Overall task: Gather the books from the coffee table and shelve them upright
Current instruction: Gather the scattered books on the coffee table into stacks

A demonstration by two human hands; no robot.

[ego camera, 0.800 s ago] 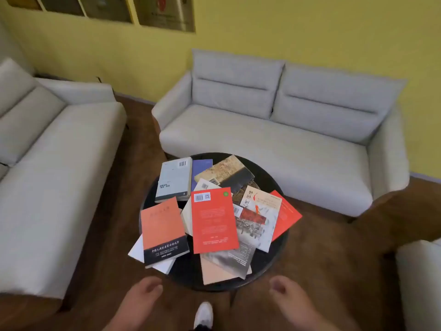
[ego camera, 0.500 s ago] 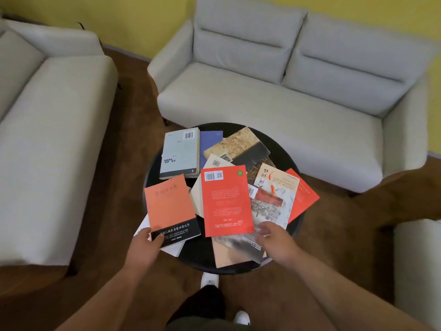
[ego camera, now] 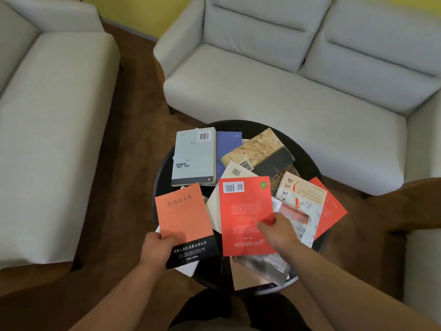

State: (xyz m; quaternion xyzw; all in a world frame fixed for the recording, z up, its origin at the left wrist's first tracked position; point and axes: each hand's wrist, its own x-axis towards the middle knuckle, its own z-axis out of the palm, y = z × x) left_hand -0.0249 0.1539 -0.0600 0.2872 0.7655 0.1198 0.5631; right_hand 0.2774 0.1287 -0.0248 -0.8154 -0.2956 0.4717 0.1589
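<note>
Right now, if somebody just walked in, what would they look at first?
Probably the messy heap of books on the round black coffee table, between the grey sofas. The bright red book lies on top in the middle, the right hand gripping its edge, and the left hand grips the orange book beside it.

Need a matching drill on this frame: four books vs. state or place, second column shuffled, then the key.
1. orange book with black band
2. red book with barcode
3. pale grey book
4. blue book

A. only partly showing, between two other books
B. left hand grips its near corner
C. right hand pinches its right edge
D. back left, no hand on it

Pairs: 1-B, 2-C, 3-D, 4-A
</note>
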